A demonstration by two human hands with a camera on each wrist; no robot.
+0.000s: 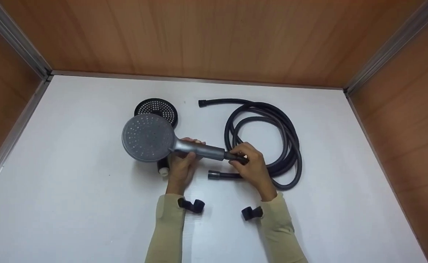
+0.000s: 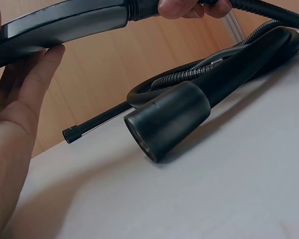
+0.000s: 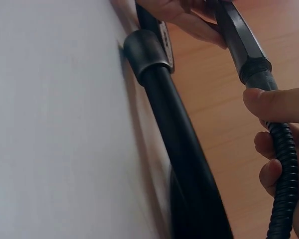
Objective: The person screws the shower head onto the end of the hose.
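A grey shower head [image 1: 148,137] is held up over the table, its perforated face toward the head camera. My left hand [image 1: 181,170] grips its handle [image 1: 203,149], thumb along the near side. At the handle's end, my right hand [image 1: 252,166] pinches the connector [image 3: 260,79] of a ribbed black shower hose [image 3: 285,174]. That connector meets the handle end in the right wrist view. Fingers of the right hand curl round the hose just behind it. Under the grey head lies a second, black shower head [image 1: 159,108], partly hidden by it.
A coiled black hose [image 1: 296,146] lies on the white table [image 1: 71,219] at the right. One hose end [image 1: 203,103] points left at the back, and a wider end [image 1: 214,175] lies between the hands. Wood-patterned panels [image 1: 206,40] enclose the back and sides.
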